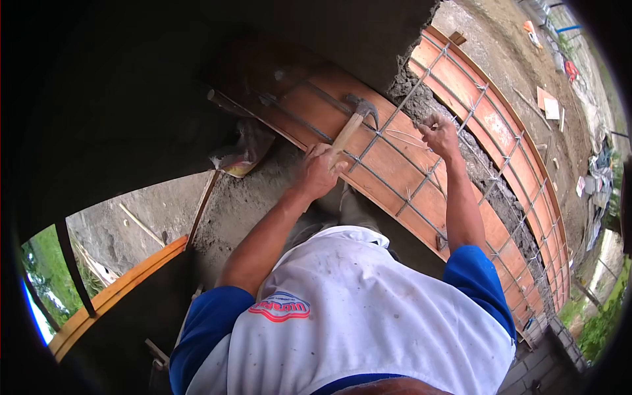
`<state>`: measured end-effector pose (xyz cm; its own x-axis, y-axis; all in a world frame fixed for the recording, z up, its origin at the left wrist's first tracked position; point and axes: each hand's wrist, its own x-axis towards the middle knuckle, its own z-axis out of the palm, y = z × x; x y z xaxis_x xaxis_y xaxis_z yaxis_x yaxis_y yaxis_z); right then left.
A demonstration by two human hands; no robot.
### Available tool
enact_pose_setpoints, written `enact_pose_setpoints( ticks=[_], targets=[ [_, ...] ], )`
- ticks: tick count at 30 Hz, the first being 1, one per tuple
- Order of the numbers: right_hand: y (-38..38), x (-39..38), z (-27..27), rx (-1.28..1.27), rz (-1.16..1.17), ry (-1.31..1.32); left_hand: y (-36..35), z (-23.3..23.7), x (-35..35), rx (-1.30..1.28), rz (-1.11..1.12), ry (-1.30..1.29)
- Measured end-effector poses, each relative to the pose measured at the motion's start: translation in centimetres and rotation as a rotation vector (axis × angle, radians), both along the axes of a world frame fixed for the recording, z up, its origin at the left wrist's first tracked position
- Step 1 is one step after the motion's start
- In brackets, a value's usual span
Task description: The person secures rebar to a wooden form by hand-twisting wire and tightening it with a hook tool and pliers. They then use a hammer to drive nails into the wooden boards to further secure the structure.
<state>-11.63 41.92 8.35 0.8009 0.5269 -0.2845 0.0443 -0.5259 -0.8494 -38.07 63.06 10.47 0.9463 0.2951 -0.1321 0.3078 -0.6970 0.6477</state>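
Left arm: we reach forward, elbow slightly bent.
Left hand point(319, 172): we clench it in a fist.
Right hand point(440, 135): we hold it farther out, fingertips pinched.

Reddish-brown formwork board point(316, 105), grey rebar grid point(395, 112); hammer point(352, 125) — pale wooden handle, dark head; white shirt point(355, 309), blue sleeves point(477, 276).

An open-air building site, set up for reinforced-concrete work. Long reddish formwork boards point(408, 171) carry a cage of rebar point(507, 164) tied at the crossings with thin wire. Rough grey concrete point(421, 99) crusts along one edge, and a wooden-handled claw hammer point(352, 125) is at work on the steel. Beyond lies bare earth point(500, 59) strewn with scraps (board offcuts, rags). A block wall point(546, 359) and greenery point(599, 329) stand at the margins.
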Motion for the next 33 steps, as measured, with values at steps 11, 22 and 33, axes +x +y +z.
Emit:
enact_pose_setpoints(
  ticks=[11,22,33],
  targets=[
    [10.8,-12.8,10.5,0.390,0.199,-0.159,3.6,5.3,0.6,-0.206,-0.041,0.027],
    [21.9,-24.8,10.2,0.044,0.657,-0.294,17.9,6.9,-10.0,-0.062,-0.226,-0.188],
    [34.5,-27.0,2.9,0.278,-0.173,0.799,24.2,-0.6,-13.4,-0.100,0.414,-0.349]
  ],
)
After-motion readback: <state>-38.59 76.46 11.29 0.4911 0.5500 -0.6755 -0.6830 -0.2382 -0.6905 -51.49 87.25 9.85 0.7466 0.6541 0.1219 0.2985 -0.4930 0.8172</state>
